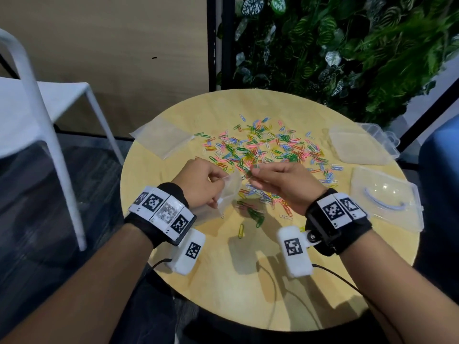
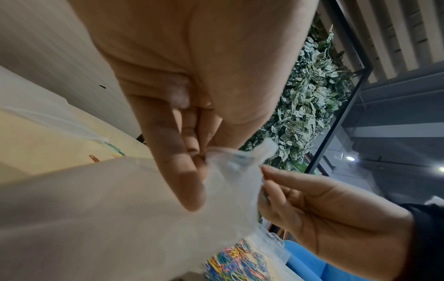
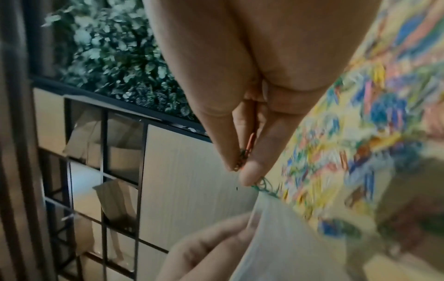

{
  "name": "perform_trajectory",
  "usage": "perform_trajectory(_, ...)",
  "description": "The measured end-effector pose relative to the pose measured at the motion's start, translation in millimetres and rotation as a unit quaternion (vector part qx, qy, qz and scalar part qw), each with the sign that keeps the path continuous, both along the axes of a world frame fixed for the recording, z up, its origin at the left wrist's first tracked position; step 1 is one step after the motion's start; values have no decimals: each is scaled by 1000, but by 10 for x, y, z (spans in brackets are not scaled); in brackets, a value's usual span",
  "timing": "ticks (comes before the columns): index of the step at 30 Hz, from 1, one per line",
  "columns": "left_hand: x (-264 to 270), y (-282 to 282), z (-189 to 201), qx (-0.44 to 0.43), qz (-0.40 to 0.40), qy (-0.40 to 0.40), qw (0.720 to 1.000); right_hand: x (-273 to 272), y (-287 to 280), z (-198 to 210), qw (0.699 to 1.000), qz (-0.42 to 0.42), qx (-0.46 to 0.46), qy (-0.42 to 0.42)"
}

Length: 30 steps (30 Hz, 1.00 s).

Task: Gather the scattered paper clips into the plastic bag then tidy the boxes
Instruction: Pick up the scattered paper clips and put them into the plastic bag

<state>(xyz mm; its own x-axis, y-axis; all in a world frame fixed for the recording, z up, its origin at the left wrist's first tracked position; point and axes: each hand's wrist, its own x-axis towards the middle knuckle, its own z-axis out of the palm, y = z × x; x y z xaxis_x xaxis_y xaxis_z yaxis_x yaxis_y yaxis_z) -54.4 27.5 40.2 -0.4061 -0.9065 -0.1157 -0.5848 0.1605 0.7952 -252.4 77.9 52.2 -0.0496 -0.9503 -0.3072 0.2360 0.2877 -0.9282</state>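
Pinched between right hand (image 1: pixel 285 184) fingertips (image 3: pixel 250 175), few paper clips (image 3: pixel 245 154) were held just beside mouth of plastic bag (image 1: pixel 229 192), left hand (image 1: pixel 198 186) pinching bag's edge above round table (image 1: pixel 223 281), scattered clips (image 1: pixel 268 145) lying beyond both hands.

Both forearms are bare up to the wrists. The left hand (image 1: pixel 198 186) and the right hand (image 1: pixel 285 186) each wear a black fabric wrist wrap (image 1: pixel 154 229) ringed by white tiles printed with black square codes (image 1: pixel 156 202). A white rounded block (image 1: pixel 190 250) bearing one such code hangs under each wrist in the lower middle of the frame, and a thin black cable (image 1: pixel 332 274) trails from it toward the bottom edge.
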Motion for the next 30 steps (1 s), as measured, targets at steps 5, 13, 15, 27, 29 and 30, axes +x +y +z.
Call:
perform_trajectory(5,-99,39,-3,-32,4,-3,999,235,26,-97,990,31,92,-99)
perform_trajectory(13,-105,86,4,-27,-41,20,999,304,-3,-164,989,43,110,-86)
perform_trajectory(15,-98,99,3,-36,-66,19,997,318,3,-187,985,23,116,-125)
perform_trajectory(27,-22,109,5,-24,-63,21,998,432,7,-183,991,35,113,-68)
perform_trajectory(29,-2,90,21,-10,-58,24,998,431,38,-232,977,73,48,196)
perform_trajectory(30,2,84,28,-5,-58,22,998,420,45,-247,932,97,4,349)
